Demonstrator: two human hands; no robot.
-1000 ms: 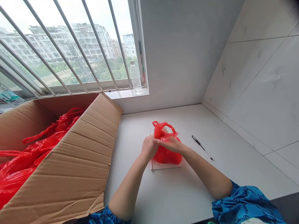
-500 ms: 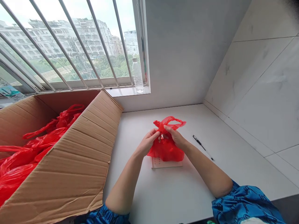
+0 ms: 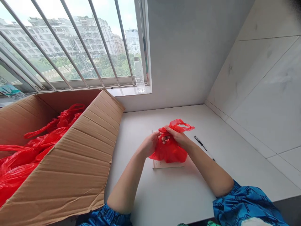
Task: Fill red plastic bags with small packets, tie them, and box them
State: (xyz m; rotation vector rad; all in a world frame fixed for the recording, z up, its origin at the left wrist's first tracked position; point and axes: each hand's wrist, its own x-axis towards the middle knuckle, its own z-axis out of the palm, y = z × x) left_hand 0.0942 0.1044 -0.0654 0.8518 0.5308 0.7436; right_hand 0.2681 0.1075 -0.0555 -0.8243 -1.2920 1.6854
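A red plastic bag (image 3: 169,153) rests over a small pale booklet (image 3: 168,165) on the white table. My left hand (image 3: 151,145) has its fingers closed on the bag's gathered neck from the left side. From the right, my right hand (image 3: 176,135) grips the neck too, with the thumb on top. The bag's handle loops stick out beyond my right hand, toward the upper right. Part of the booklet and some of my fingertips are hidden by the red plastic.
A large cardboard box (image 3: 77,157) with red bags (image 3: 47,138) inside stands at the left. A black pen (image 3: 202,145) lies right of my right forearm. On the windowsill stands a clear bottle (image 3: 139,75). Tiled wall (image 3: 270,94) bounds the right side.
The bag's top and handle loops have shifted to the right and tilted over. My left hand has turned and its fingers are more hidden behind the plastic.
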